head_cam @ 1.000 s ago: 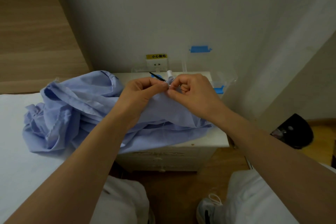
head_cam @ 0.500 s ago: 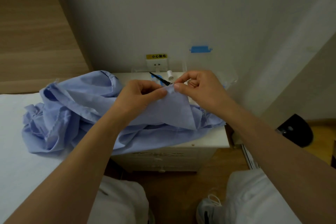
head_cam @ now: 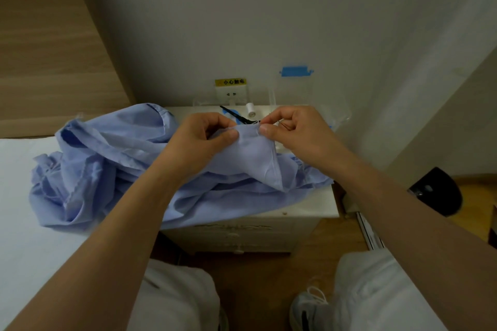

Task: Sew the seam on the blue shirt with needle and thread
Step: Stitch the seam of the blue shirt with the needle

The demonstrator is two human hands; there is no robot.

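The blue shirt lies crumpled across the white bed and the white nightstand. My left hand pinches a raised fold of the shirt between thumb and fingers. Just to its right, my right hand pinches the same fold's frayed edge. The stretch of cloth between the two hands is held up off the nightstand. The needle is too small to make out; a thin thread seems to show by my right fingers. A white thread spool stands behind the hands.
Black scissors lie on the nightstand behind my hands. A clear plastic box with blue clips leans on the wall beside a socket. A black bin sits on the wooden floor at right. My knees are below.
Both hands have lifted the fold of shirt higher and drawn slightly apart, stretching the edge between them. The cloth below now hangs as a pointed flap.
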